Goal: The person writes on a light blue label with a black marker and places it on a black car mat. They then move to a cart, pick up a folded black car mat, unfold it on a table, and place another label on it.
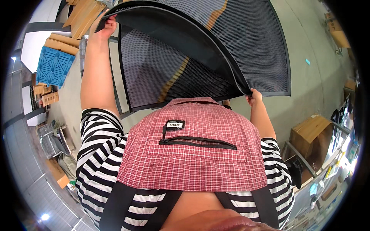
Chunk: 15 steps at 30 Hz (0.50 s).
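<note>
A black flexible sheet (173, 32) bows upward in a long curve, its smooth face showing. My left hand (109, 27) is closed around its far left end, arm stretched forward. At its near right corner my right hand (254, 97) pinches the edge, the fingertips partly hidden. Beneath and beyond the sheet spreads a dark honeycomb-textured mat (266, 57) with a dark border and a mustard-yellow stripe. Whether sheet and mat are joined, I cannot tell. A red checked apron (192, 161) covers my front.
A blue plastic pallet (56, 65) and cardboard boxes (50, 98) stand at the left. Flattened cardboard (84, 17) leans at the far left. On the right, an open carton (311, 133) sits by a metal frame. A small turquoise scrap (307, 61) lies on the grey floor (308, 38).
</note>
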Each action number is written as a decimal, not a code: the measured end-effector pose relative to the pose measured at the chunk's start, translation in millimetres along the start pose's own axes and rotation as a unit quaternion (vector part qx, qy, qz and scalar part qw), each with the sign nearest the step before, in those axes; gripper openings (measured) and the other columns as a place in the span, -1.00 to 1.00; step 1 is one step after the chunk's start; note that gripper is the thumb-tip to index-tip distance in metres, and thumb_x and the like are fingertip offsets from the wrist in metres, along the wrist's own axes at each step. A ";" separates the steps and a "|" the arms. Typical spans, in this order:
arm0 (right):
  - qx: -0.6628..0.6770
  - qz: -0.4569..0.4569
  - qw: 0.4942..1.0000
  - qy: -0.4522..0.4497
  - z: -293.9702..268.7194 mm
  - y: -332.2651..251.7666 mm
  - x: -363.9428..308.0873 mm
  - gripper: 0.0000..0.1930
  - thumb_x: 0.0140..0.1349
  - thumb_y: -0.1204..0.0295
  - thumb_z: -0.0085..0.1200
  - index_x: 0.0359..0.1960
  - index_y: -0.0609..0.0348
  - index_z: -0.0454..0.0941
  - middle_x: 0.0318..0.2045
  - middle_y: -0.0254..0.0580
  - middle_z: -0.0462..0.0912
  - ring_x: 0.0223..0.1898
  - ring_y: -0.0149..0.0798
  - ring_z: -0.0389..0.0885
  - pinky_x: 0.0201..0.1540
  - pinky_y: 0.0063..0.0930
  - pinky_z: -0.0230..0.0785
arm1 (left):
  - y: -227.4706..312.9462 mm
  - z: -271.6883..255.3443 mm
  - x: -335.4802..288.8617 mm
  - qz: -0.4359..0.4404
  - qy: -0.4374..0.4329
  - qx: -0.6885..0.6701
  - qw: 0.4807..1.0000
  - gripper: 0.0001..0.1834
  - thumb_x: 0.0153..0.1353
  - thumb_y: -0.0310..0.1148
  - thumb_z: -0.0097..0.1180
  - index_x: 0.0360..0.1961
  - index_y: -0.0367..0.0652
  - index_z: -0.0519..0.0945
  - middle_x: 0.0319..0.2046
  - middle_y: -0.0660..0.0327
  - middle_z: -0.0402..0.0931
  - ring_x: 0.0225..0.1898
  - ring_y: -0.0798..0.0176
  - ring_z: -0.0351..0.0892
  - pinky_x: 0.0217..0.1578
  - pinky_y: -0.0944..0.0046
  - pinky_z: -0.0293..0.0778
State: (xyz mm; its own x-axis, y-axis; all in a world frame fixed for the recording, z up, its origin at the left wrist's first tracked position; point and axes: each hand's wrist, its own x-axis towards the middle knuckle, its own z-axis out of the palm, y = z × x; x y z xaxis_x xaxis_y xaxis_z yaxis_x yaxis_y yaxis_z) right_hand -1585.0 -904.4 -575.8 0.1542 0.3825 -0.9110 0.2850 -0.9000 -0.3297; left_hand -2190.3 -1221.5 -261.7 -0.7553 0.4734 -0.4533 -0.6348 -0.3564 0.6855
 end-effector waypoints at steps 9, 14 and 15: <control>0.176 -0.047 0.978 -0.099 -5.1 -14.3 -1.4 -0.84 0.19 0.31 0.15 -0.30 0.08 0.51 -0.40 -0.27 0.58 -0.41 -0.28 0.52 -0.36 -0.36 0.40 | 15.5 -169.8 -31.5 0.089 -0.083 0.129 0.984 -0.64 0.22 -0.32 0.11 0.01 -0.26 0.54 -0.17 0.01 0.60 -0.28 0.15 0.56 -0.31 0.17 0.52; 0.318 -0.018 0.939 -0.131 7.5 -13.7 -11.5 -0.63 0.26 0.34 0.01 0.07 0.22 0.45 0.11 -0.08 0.52 0.11 0.03 0.47 0.17 0.04 0.32 | -11.2 -187.4 -90.7 -0.082 0.095 0.258 0.958 -0.55 0.29 -0.25 0.13 0.05 -0.41 0.50 -0.09 0.05 0.60 -0.13 0.19 0.63 -0.07 0.21 0.53; 0.311 -0.023 0.943 -0.113 2.7 -4.5 2.4 -0.54 0.27 0.27 0.00 0.15 0.23 0.40 0.20 -0.06 0.45 0.21 0.06 0.39 0.28 0.12 0.19 | -18.1 -189.4 -95.4 -0.113 0.082 0.264 0.954 -0.53 0.27 -0.24 0.15 0.05 -0.41 0.49 -0.09 0.06 0.60 -0.14 0.20 0.63 -0.07 0.21 0.53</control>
State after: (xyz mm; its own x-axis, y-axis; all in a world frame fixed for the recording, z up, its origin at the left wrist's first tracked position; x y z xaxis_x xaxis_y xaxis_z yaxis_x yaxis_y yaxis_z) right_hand -1588.4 -900.0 -577.3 -0.0714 0.4335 -0.8983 -0.3345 -0.8589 -0.3879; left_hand -2137.6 -1412.8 -338.7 -0.6515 0.3422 -0.6771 -0.6471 0.2151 0.7314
